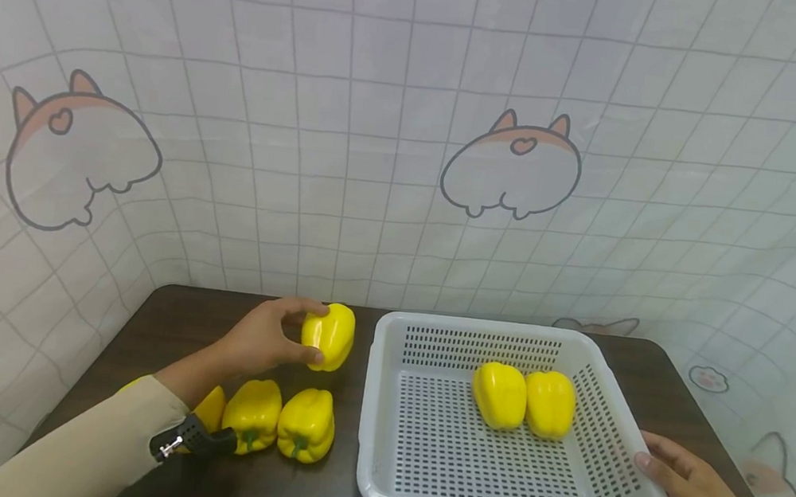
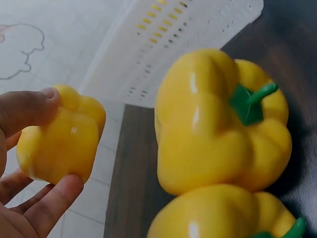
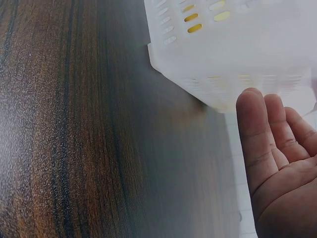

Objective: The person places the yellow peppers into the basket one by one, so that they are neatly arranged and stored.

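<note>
In the head view my left hand (image 1: 267, 340) grips a yellow bell pepper (image 1: 328, 338) above the table, left of a white basket (image 1: 375, 486). The left wrist view shows the thumb and fingers on either side of this bell pepper (image 2: 64, 139). Two yellow bell peppers (image 1: 501, 394) sit side by side in the basket. My right hand (image 1: 688, 480) is at the basket's right side, thumb at the rim. From the right wrist, its fingers (image 3: 252, 124) look nearly straight against the basket's outer wall (image 3: 247, 49).
Several more yellow bell peppers stand on the dark wooden table (image 1: 339, 483) below my left forearm, including one (image 1: 307, 424) with a green stem. The sleeve and a black wrist strap (image 1: 189, 438) partly cover others. A white grid-patterned curtain (image 1: 349, 156) hangs behind the table.
</note>
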Demonstrator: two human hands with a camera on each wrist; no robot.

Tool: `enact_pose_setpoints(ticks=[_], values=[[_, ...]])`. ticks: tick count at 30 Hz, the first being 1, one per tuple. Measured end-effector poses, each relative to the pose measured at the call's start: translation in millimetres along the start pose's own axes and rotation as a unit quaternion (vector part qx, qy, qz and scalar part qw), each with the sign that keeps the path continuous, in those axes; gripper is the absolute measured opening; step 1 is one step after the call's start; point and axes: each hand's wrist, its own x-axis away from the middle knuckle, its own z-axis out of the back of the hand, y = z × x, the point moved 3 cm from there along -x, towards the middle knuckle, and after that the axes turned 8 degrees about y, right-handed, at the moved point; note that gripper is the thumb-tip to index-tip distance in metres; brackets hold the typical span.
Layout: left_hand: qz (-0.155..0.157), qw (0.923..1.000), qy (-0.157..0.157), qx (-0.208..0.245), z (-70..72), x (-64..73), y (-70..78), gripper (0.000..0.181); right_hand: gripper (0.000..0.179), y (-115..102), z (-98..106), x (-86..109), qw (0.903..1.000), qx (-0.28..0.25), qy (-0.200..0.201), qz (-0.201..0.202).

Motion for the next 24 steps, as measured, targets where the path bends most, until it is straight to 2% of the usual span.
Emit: enact_pose_setpoints(ticks=[10,18,24], values=[[-0.017,0.9998,0.006,0.003,2.6,2.0,16.3,0.072,0.071,-2,-1,-0.4,0.9999,-0.005,-0.006,0.01],[-0.043,0.999,0.011,0.005,0.0,7.2,30.8,0.072,0.074,-2,-2,1.6,0.9994,0.012,0.024,-0.022],[-0.057,0.9982,0.017,0.0,-1.4,9.4,39.2,0.073,0.075,-3,-4,1.4,0.9991,0.011,0.025,-0.032]])
